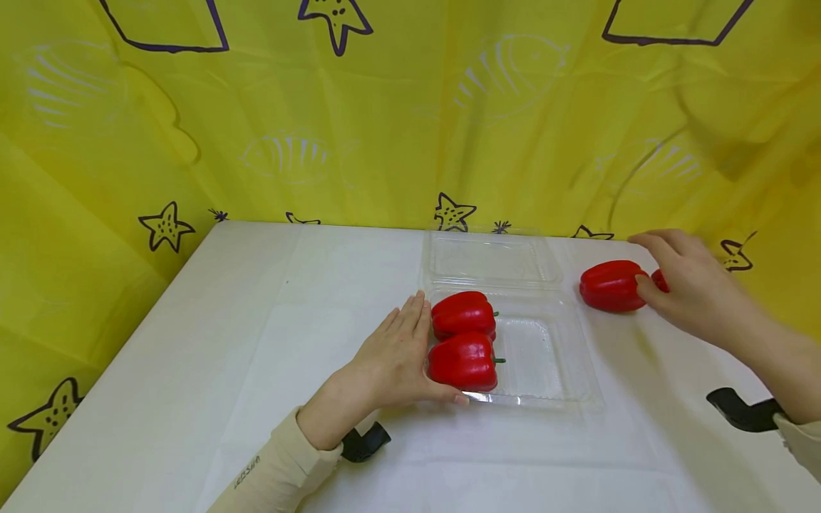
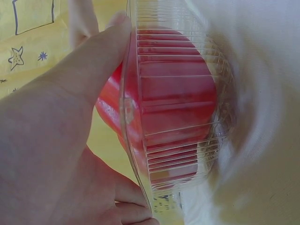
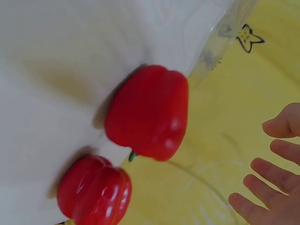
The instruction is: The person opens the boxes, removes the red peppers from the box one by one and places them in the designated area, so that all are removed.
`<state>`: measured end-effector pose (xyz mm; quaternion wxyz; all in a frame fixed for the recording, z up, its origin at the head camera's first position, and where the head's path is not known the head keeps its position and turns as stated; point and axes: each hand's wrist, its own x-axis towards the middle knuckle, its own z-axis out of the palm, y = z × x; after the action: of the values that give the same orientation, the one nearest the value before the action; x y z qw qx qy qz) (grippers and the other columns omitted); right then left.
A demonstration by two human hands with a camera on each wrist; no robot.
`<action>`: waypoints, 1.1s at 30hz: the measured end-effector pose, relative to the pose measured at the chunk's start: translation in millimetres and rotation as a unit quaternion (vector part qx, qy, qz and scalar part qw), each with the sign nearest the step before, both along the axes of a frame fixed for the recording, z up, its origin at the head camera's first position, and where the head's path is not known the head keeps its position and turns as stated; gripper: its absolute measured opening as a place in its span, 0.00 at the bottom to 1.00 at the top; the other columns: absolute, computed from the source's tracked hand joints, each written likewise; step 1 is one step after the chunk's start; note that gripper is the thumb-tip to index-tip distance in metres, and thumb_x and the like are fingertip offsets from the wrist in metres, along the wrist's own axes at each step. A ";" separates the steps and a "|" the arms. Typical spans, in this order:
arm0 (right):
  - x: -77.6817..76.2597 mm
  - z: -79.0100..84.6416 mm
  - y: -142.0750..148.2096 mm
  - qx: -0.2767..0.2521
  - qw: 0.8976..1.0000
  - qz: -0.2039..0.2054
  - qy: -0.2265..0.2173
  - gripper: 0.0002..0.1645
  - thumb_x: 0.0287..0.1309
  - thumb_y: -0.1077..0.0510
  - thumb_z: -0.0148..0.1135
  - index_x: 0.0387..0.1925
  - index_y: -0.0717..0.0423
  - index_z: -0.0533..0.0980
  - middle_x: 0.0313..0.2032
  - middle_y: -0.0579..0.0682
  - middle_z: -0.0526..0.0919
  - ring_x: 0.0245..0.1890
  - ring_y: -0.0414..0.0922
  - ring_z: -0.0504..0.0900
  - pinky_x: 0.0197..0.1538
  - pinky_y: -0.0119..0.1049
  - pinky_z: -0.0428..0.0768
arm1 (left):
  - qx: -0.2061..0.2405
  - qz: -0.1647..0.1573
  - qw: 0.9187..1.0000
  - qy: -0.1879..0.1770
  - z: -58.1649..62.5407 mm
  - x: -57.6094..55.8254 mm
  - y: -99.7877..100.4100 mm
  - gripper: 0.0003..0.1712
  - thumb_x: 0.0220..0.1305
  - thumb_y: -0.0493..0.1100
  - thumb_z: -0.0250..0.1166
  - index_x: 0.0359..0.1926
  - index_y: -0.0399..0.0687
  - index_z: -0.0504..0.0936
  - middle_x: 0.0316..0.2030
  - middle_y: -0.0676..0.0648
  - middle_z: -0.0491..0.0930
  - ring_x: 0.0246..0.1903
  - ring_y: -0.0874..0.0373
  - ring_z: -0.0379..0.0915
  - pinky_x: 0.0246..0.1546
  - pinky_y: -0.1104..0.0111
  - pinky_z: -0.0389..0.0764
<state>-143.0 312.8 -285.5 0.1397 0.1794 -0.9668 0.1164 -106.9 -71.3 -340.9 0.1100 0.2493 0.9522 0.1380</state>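
Observation:
Two red bell peppers (image 1: 463, 363) with green stems lie side by side in the left half of a clear plastic clamshell box (image 1: 580, 356). My left hand (image 1: 394, 363) rests against the box's left side, fingers straight, with the thumb along the front rim; the left wrist view shows peppers (image 2: 176, 89) through the ribbed wall. To the right of the box, another red bell pepper (image 1: 612, 286) lies on the table. My right hand (image 1: 689, 285) reaches over there with fingers spread, partly hiding a further pepper (image 1: 661, 280). In the right wrist view, the fingers are apart from both peppers (image 3: 150, 112).
The box's lid (image 1: 494, 260) is folded back toward the rear of the white table (image 1: 308, 285). Behind it hangs a yellow curtain (image 1: 385, 107) with drawn stars and fish. Black wrist mounts (image 1: 744, 412) stick out near both sleeves.

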 end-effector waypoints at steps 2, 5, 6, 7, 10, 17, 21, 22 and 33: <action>1.9 0.4 -6.1 0.000 1.000 0.006 0.004 0.34 0.49 0.72 0.67 0.60 0.67 0.68 0.56 0.70 0.70 0.55 0.68 0.65 0.52 0.65 0.70 | -0.001 0.000 1.000 -0.001 0.1 -0.2 0.1 0.76 0.44 0.79 0.66 0.78 0.36 0.43 0.79 0.40 0.42 0.79 0.46 0.38 0.77 0.52 0.52; 4.8 2.1 -16.2 0.004 1.000 0.014 0.007 0.35 0.48 0.71 0.68 0.61 0.66 0.69 0.56 0.68 0.71 0.56 0.66 0.67 0.53 0.66 0.71 | -0.001 0.001 1.000 -0.003 0.2 -0.2 -0.1 0.76 0.43 0.79 0.66 0.78 0.36 0.43 0.79 0.40 0.42 0.79 0.47 0.37 0.77 0.53 0.51; 5.6 2.5 -19.6 0.003 1.000 0.017 0.006 0.36 0.48 0.71 0.68 0.61 0.65 0.69 0.57 0.68 0.71 0.56 0.66 0.67 0.53 0.66 0.72 | -0.001 0.002 1.000 -0.004 0.2 -0.1 -0.3 0.77 0.43 0.79 0.66 0.78 0.36 0.43 0.79 0.40 0.42 0.79 0.47 0.37 0.77 0.53 0.51; 6.6 2.8 -22.9 0.001 1.000 0.020 0.005 0.36 0.48 0.71 0.69 0.61 0.65 0.69 0.57 0.68 0.71 0.57 0.66 0.67 0.53 0.67 0.72 | -0.002 0.002 1.000 -0.005 0.3 0.0 -0.5 0.77 0.43 0.79 0.66 0.78 0.36 0.43 0.79 0.40 0.41 0.79 0.47 0.37 0.77 0.53 0.51; 9.9 3.0 -33.3 -0.005 1.000 0.029 -0.002 0.37 0.48 0.71 0.70 0.62 0.64 0.69 0.59 0.67 0.70 0.58 0.65 0.66 0.51 0.67 0.76 | -0.002 0.004 1.000 -0.006 0.6 0.1 -0.8 0.77 0.43 0.80 0.66 0.78 0.36 0.42 0.79 0.41 0.41 0.79 0.47 0.36 0.77 0.53 0.51; 16.7 -0.4 -56.3 -0.008 0.997 0.067 0.027 0.37 0.45 0.71 0.73 0.60 0.62 0.72 0.59 0.61 0.73 0.59 0.60 0.70 0.51 0.61 0.80 | 0.002 0.001 1.000 -0.004 -0.1 -0.2 -0.5 0.77 0.43 0.80 0.66 0.78 0.36 0.43 0.79 0.40 0.42 0.79 0.47 0.37 0.77 0.52 0.52; 20.0 -2.3 -69.4 -0.013 0.996 0.082 0.033 0.36 0.46 0.70 0.73 0.59 0.61 0.73 0.59 0.60 0.74 0.59 0.58 0.72 0.51 0.60 0.81 | 0.002 0.002 1.000 -0.004 0.0 -0.2 -0.6 0.77 0.43 0.80 0.66 0.78 0.36 0.43 0.79 0.40 0.42 0.79 0.47 0.37 0.77 0.52 0.51; 20.9 -2.8 -72.8 -0.015 0.996 0.085 0.034 0.36 0.46 0.70 0.73 0.59 0.61 0.73 0.59 0.60 0.74 0.59 0.58 0.72 0.51 0.59 0.81 | 0.002 0.002 1.000 -0.005 0.1 -0.2 -0.7 0.77 0.43 0.80 0.66 0.78 0.36 0.43 0.79 0.40 0.41 0.79 0.47 0.37 0.77 0.52 0.51; 33.1 -8.1 -105.7 -0.031 0.990 0.128 0.041 0.35 0.49 0.67 0.72 0.60 0.60 0.72 0.59 0.57 0.75 0.58 0.55 0.75 0.50 0.54 0.84 | 0.003 0.004 1.000 -0.009 0.1 -0.1 -0.3 0.77 0.43 0.80 0.66 0.78 0.37 0.42 0.79 0.41 0.41 0.79 0.47 0.36 0.77 0.52 0.51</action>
<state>-109.9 207.1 -293.6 0.1691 0.3020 -0.9251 0.1561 -107.0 -71.6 -340.8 0.1177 0.2440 0.9519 0.1432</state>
